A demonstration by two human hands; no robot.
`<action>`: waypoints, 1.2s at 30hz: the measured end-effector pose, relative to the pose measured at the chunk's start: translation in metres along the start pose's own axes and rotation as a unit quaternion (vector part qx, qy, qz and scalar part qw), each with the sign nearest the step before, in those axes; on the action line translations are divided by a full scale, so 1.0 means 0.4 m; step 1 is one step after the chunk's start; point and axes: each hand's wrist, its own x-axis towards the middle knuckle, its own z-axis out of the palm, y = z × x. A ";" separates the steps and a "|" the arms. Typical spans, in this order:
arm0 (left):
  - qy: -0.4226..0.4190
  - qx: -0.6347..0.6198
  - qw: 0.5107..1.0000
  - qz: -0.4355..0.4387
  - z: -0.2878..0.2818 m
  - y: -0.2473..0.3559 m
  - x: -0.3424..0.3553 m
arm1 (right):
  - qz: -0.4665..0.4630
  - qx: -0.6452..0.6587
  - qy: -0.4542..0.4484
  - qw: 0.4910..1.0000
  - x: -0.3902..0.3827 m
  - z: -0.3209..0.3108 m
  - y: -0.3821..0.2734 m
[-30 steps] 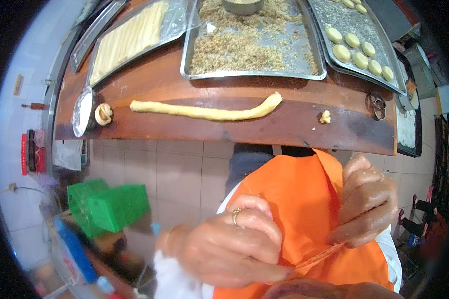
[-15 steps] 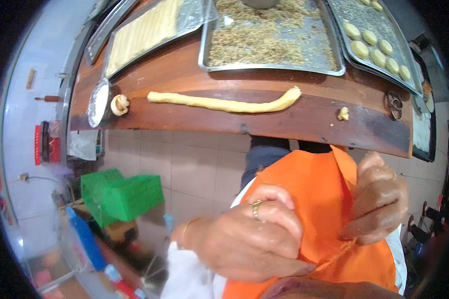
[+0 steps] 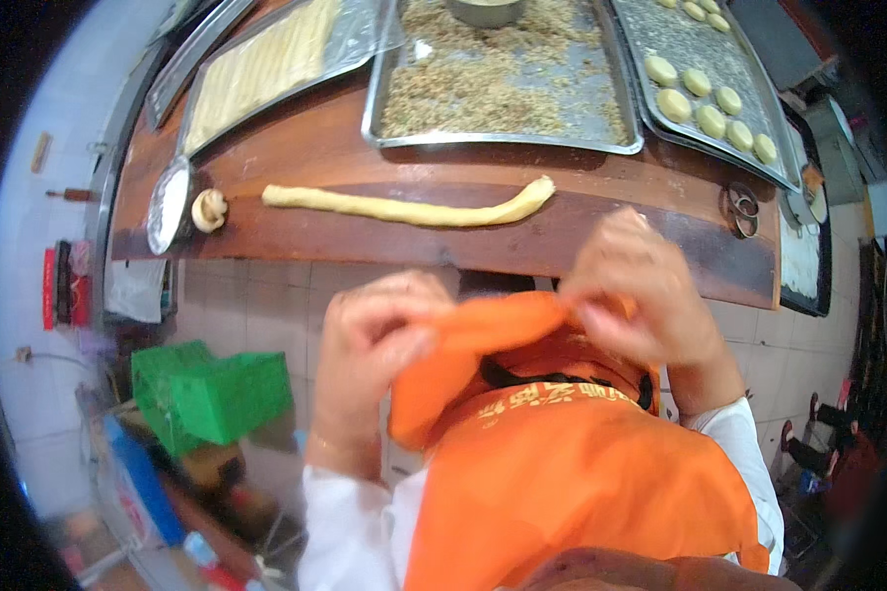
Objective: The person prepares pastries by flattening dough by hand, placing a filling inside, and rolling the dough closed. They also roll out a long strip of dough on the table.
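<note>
Both hands are raised in front of the chest, pinching the top edge of a bright orange fabric apron (image 3: 562,463); the left hand (image 3: 379,340) is curled closed around a folded, bunched corner of the cloth, the right hand (image 3: 641,295) is closed on the same upper hem just to the right; the apron is smooth and glossy, with a dark strap across it below the hands and pale lettering beneath, and it hangs over a white sleeve at each side. Beyond the hands, on the far side, runs the brown wooden surface (image 3: 325,158); a long pale yellow rope of dough (image 3: 404,207) lies along its near edge; a small coiled piece of dough (image 3: 209,210) sits at its left end; farther off stand a metal tray of crumbly brown filling (image 3: 503,89) and, to the right, a metal tray of round pale dough pieces (image 3: 710,94); a green plastic crate (image 3: 212,394) rests low on the left.
</note>
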 end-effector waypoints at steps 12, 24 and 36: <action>0.022 -0.147 0.973 -0.178 -0.048 -0.009 -0.057 | 0.006 0.006 -0.039 0.999 0.089 0.107 0.096; -0.317 -0.024 0.934 0.164 0.041 0.115 -0.054 | -0.165 0.061 -0.041 0.984 0.006 -0.043 -0.083; 0.037 0.719 0.692 0.049 -0.169 -0.194 -0.052 | -0.116 -0.203 -0.029 0.972 0.020 0.275 0.143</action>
